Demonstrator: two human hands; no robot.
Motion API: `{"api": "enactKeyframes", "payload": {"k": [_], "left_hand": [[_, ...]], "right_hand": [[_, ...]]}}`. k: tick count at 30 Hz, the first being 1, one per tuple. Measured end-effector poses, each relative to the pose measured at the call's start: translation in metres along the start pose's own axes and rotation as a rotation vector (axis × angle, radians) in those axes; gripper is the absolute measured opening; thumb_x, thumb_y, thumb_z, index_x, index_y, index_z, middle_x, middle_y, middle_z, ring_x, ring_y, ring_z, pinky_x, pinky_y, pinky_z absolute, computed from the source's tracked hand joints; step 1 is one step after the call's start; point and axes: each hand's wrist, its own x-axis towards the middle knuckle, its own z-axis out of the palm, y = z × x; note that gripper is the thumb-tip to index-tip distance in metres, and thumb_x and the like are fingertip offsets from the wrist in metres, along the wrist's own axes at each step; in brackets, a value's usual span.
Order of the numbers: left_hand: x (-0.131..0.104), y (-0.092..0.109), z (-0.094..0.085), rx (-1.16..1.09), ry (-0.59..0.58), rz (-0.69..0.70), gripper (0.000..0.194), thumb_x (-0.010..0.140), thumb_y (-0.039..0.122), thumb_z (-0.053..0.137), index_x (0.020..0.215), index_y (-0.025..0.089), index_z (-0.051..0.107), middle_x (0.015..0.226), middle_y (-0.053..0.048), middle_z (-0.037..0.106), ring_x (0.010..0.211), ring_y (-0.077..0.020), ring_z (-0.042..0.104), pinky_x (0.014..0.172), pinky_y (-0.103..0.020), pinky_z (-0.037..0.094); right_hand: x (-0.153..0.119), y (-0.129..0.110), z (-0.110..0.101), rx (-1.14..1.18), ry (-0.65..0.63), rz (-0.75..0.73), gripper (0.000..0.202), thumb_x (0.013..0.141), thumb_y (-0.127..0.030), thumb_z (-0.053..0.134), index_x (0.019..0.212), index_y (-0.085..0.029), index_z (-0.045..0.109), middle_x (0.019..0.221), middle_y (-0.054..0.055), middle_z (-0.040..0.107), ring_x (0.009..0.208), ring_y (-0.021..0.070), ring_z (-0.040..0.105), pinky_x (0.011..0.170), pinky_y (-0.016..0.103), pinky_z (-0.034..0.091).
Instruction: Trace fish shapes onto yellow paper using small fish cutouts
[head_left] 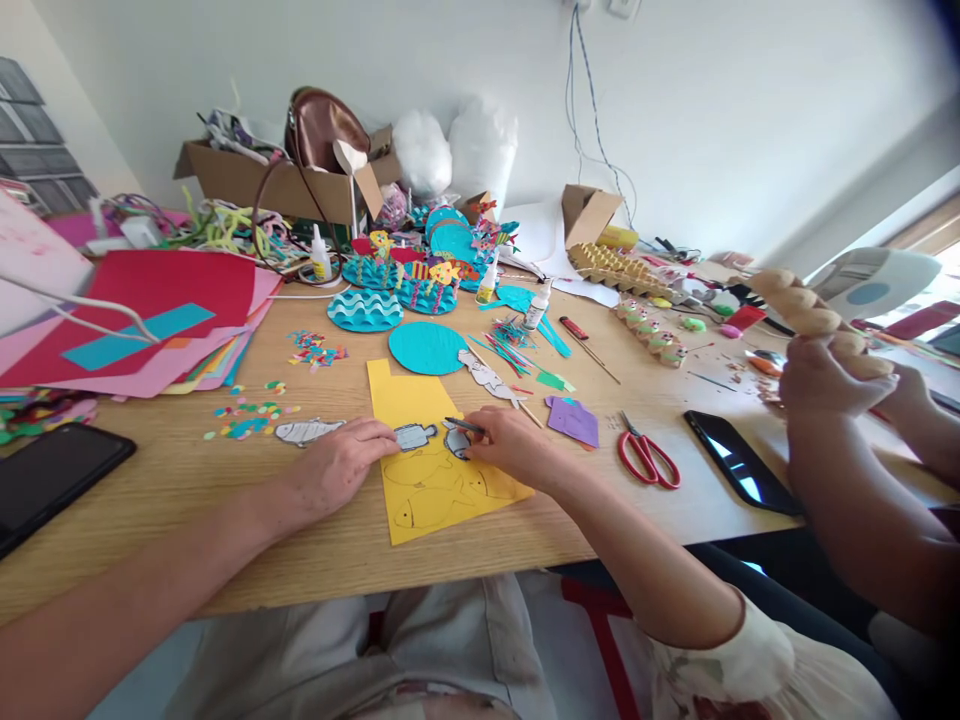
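Observation:
Yellow paper (420, 392) lies before me, with fish outlines drawn on its lower half. My left hand (341, 465) rests at its left edge, fingers stretched out and fingertips at a grey paper fish cutout (415, 437). In my right hand (510, 440) is a dark pen (466, 426), held over a second small fish cutout (456, 442), partly hidden by the fingers. Left of my left hand lies a white fish cutout (307, 431). More white fish cutouts (489, 378) lie above the right hand, and purple paper (572, 421) is to its right.
Red-handled scissors (649, 462) and a phone (739, 462) lie at right; another phone (64, 480) is at left. A blue disc (427, 348), glue bottles (537, 306) and coloured paper sheets (180, 280) stand or lie beyond. A co-worker's hands (832, 380) hold a bumpy tan strip (806, 305).

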Motion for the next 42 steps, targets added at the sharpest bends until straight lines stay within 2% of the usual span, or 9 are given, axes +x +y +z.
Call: {"api": "enactKeyframes", "payload": {"k": [6,12,17,25,29,36,42], "left_hand": [[0.006,-0.001,-0.007,-0.034,-0.084,-0.021,0.040,0.079,-0.002,0.031,0.098,0.014,0.063,0.101,-0.007,0.062,0.095,-0.0161,0.056,0.083,-0.027,0.047],[0.018,-0.010,-0.010,-0.052,-0.181,-0.003,0.038,0.081,0.000,0.036,0.099,0.018,0.063,0.100,-0.004,0.062,0.093,-0.0160,0.057,0.080,-0.025,0.045],[0.033,-0.014,-0.013,-0.020,-0.334,0.000,0.038,0.083,0.003,0.037,0.104,0.022,0.063,0.087,-0.003,0.061,0.082,-0.0153,0.057,0.072,-0.023,0.042],[0.057,-0.026,-0.024,-0.214,-0.528,-0.003,0.033,0.083,0.004,0.041,0.095,0.021,0.066,0.086,-0.001,0.064,0.078,-0.0105,0.057,0.071,-0.017,0.040],[0.060,-0.031,-0.023,-0.305,-0.536,-0.031,0.033,0.081,0.004,0.042,0.095,0.019,0.066,0.087,-0.001,0.065,0.078,-0.0101,0.058,0.070,-0.017,0.041],[0.057,-0.025,-0.023,-0.277,-0.481,-0.039,0.033,0.080,0.005,0.042,0.093,0.021,0.067,0.083,0.000,0.062,0.077,-0.0106,0.057,0.070,-0.018,0.041],[0.051,-0.023,-0.021,-0.240,-0.423,-0.021,0.030,0.081,0.008,0.043,0.097,0.022,0.065,0.101,-0.002,0.055,0.089,-0.0127,0.055,0.078,-0.020,0.041]], "right_hand": [[-0.001,-0.003,-0.002,-0.008,-0.014,0.010,0.016,0.071,-0.017,0.056,0.085,-0.016,0.064,0.075,0.002,0.060,0.066,0.0129,0.050,0.055,0.022,0.026],[0.000,-0.001,0.000,-0.011,0.000,0.007,0.011,0.070,-0.017,0.056,0.079,-0.017,0.062,0.071,0.001,0.060,0.063,0.0117,0.048,0.053,0.022,0.025],[0.001,0.002,0.003,0.014,0.014,0.006,0.018,0.069,-0.018,0.056,0.085,-0.017,0.063,0.070,0.000,0.059,0.061,0.0114,0.047,0.052,0.023,0.025],[0.002,0.003,0.003,0.020,0.027,-0.020,0.007,0.069,-0.018,0.055,0.074,-0.017,0.060,0.067,0.000,0.057,0.058,0.0103,0.044,0.051,0.023,0.025],[0.001,0.004,0.003,0.028,0.032,-0.025,0.007,0.070,-0.019,0.054,0.073,-0.017,0.060,0.067,0.001,0.057,0.057,0.0107,0.045,0.051,0.023,0.024],[0.001,0.005,0.004,0.018,0.031,-0.025,0.005,0.069,-0.017,0.055,0.071,-0.016,0.059,0.066,0.000,0.056,0.057,0.0105,0.044,0.051,0.023,0.025],[-0.001,0.005,0.001,0.068,0.012,-0.015,0.018,0.068,-0.017,0.056,0.084,-0.017,0.064,0.071,0.001,0.059,0.061,0.0117,0.048,0.053,0.023,0.026]]}}
